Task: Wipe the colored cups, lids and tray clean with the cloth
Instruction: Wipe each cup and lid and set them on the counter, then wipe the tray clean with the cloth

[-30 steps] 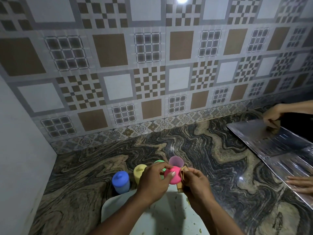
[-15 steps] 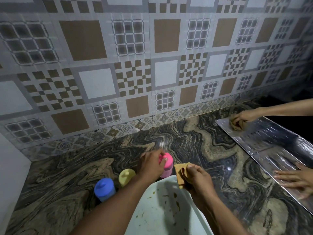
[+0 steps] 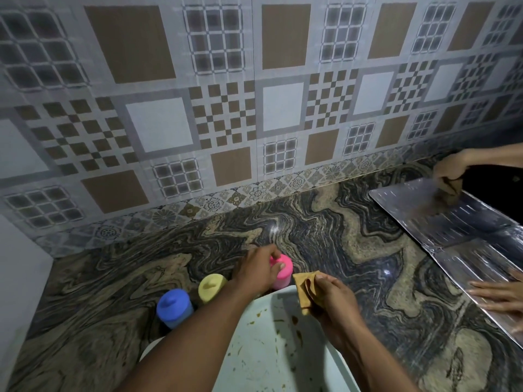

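My left hand [image 3: 259,271] has its fingers [image 3: 276,267] wrapped on the pink cup [image 3: 280,273], which stands lidded on the worktop [image 3: 353,250] just past the far edge of the tray [image 3: 271,360]. My right hand [image 3: 331,295] has its fingers clamped on the folded tan cloth [image 3: 304,290], held over the tray's far right corner, just beside the pink cup. I see brown smears and crumbs on the pale tray. To the left stand the yellow cup [image 3: 210,287] and then the blue cup [image 3: 174,306], both lidded, close to each other at the tray's far left. On the right, another person's hand [image 3: 450,174] presses a cloth on a shiny metal sheet [image 3: 458,222], and a second hand [image 3: 501,292] lies flat on it.
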### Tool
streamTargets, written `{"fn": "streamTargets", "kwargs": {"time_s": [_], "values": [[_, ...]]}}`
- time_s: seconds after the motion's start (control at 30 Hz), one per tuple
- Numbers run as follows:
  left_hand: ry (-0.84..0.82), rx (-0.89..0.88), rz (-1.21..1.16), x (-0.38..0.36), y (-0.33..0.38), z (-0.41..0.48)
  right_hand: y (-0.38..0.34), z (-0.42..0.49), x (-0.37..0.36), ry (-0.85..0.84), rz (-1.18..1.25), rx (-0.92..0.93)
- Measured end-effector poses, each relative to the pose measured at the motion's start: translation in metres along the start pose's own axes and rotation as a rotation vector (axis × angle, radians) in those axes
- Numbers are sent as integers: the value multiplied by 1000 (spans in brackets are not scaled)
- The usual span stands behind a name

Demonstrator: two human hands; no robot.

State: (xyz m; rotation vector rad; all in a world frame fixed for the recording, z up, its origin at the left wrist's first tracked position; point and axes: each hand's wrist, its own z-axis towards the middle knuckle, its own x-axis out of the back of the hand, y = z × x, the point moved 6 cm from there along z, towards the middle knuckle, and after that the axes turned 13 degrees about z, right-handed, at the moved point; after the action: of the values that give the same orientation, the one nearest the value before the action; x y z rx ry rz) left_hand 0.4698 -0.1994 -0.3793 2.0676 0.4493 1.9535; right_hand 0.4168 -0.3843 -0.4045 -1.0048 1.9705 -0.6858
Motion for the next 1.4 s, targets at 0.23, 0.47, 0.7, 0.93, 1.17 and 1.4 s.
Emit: {"fn": "streamTargets", "kwargs": {"time_s": [0.23,0.47,0.7,0.93,1.17,1.4], "values": [[-64,12,70,4,5,9,1,-34,-19,-203,366,-387],[17,-98,89,17,8,-6,8,-47,3,-262,177,-334],[300,-83,-6,48,-16,-60,17,-63,8,-423,-264,-308],[562,165,6,73,-78,-163,45,-66,-21,-433,-920,-7],[408,624,23,59,-157,-242,89,-98,-114,-850,-1441,375],[-28,889,-241,10,-183,-292,150,-132,-171,-978,-1730,1054]]}}
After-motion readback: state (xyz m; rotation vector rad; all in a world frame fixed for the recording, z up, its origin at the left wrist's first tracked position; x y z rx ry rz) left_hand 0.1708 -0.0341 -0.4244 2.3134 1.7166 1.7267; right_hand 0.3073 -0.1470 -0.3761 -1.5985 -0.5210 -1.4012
